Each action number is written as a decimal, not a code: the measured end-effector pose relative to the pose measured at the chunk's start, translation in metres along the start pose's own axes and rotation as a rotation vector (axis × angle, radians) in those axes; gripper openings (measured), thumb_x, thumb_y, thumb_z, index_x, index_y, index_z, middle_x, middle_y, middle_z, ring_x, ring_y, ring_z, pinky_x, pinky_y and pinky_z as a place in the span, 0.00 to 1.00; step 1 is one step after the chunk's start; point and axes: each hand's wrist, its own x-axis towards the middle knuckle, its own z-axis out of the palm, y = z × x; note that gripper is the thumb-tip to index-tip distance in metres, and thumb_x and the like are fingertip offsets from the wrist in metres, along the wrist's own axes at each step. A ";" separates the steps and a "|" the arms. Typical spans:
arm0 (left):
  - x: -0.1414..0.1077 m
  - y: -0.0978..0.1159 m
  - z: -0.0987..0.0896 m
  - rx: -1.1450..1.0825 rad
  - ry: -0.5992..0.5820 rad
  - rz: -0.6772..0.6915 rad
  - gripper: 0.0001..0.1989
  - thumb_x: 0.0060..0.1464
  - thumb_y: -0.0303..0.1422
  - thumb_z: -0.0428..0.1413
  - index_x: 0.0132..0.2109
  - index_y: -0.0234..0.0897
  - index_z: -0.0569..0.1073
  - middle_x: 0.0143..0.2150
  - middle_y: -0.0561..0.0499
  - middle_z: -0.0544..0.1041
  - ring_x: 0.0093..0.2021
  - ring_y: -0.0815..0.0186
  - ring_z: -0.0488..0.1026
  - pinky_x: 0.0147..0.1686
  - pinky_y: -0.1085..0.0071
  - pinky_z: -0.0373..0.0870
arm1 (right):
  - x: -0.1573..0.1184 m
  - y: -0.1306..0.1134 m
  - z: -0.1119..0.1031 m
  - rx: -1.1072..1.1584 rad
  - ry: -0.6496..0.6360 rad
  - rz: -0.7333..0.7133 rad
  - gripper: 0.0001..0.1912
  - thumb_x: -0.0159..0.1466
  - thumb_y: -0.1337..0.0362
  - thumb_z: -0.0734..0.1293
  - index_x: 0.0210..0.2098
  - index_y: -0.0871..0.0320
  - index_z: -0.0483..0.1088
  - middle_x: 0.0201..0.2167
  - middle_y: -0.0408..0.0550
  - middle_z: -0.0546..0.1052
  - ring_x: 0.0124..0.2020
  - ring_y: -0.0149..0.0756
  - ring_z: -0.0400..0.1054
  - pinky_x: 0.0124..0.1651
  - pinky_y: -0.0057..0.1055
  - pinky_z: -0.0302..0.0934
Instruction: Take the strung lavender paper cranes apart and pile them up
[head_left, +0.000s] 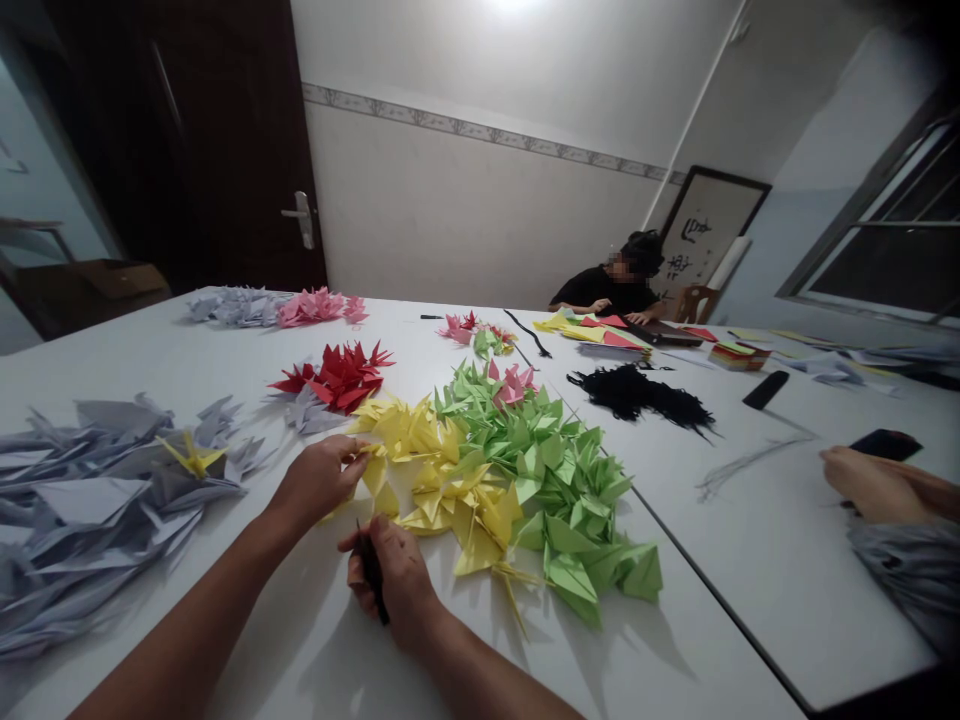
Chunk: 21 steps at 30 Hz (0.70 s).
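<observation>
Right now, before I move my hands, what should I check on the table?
Left hand pinching the yellow folded paper: ok.
Right hand gripping the thin black object: ok, but what it is: cannot tell.
Yellow paper cranes kept apart from the green paper cranes: not ok, they touch.
The other person's hand away from the cranes: ok.

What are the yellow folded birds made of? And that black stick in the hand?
The yellow origami cranes look like thin, matte paper: they have crisp creases and sharp folded points. The slim black stick in the right hand looks dark and smooth, maybe plastic or metal, but it's too shadowed to tell.
</observation>
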 end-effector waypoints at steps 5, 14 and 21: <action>0.000 0.001 -0.003 -0.004 0.001 0.001 0.17 0.53 0.39 0.47 0.42 0.37 0.76 0.41 0.47 0.79 0.37 0.62 0.74 0.40 0.70 0.67 | -0.001 -0.001 0.000 0.007 0.001 -0.001 0.31 0.50 0.35 0.63 0.28 0.61 0.67 0.13 0.35 0.64 0.09 0.19 0.48 0.10 0.20 0.37; 0.001 0.001 -0.015 -0.437 0.125 -0.104 0.19 0.50 0.45 0.52 0.42 0.37 0.74 0.40 0.47 0.78 0.38 0.60 0.75 0.40 0.67 0.69 | -0.002 0.001 -0.001 0.108 -0.086 0.055 0.26 0.51 0.42 0.63 0.30 0.61 0.68 0.12 0.37 0.68 0.06 0.21 0.49 0.07 0.20 0.37; -0.023 0.011 -0.020 -1.281 0.090 -0.452 0.17 0.37 0.38 0.64 0.35 0.36 0.71 0.29 0.52 0.76 0.29 0.66 0.74 0.25 0.77 0.65 | 0.000 0.000 -0.003 0.255 -0.095 0.006 0.29 0.50 0.38 0.64 0.31 0.60 0.68 0.11 0.35 0.66 0.06 0.19 0.47 0.07 0.19 0.37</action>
